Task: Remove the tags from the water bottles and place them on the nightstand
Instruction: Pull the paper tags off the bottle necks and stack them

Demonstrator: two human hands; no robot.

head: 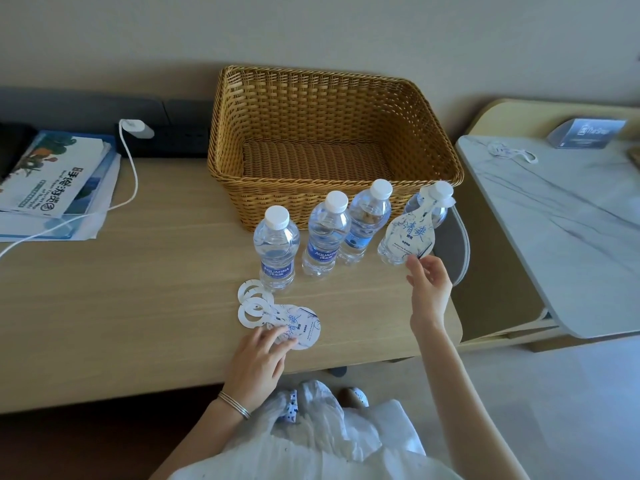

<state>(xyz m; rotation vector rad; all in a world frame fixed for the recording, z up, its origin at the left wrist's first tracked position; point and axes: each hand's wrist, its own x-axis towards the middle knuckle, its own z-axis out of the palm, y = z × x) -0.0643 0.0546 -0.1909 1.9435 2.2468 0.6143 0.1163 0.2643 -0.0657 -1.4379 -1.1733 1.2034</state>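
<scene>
So you're on the last one here. Three bare bottles (277, 251) stand in a row at the front of the wicker basket (311, 98), and only the fourth bottle (438, 216), far right near the worktop (138, 289) edge, has its hang tag (410, 233) looped over the neck and draped down its front. Your right hand (429, 292) is up at the bottom edge of that tag with the fingers loosely curled and the tips touching the card. I can't tell if you've actually pinched it yet or are just about to. Grabbing low makes sense to me, since you can swing the card up and work the ring off over the cap. Your left hand (258, 358) lies flat with fingers spread on the pile of tags (277, 317) just in front of the nearest bottle, holding nothing, just pressing down, I'd guess so the slippery cards stay stacked while you reach across. Heads up though: that pile is on the worktop, not the nightstand (554, 220), the marble-topped piece well off to your right, where only what looks like one loose tag (512, 152) lies. I'd steady the bottle when you pull, because it stands close to the edge and looks light enough to tip.
</scene>
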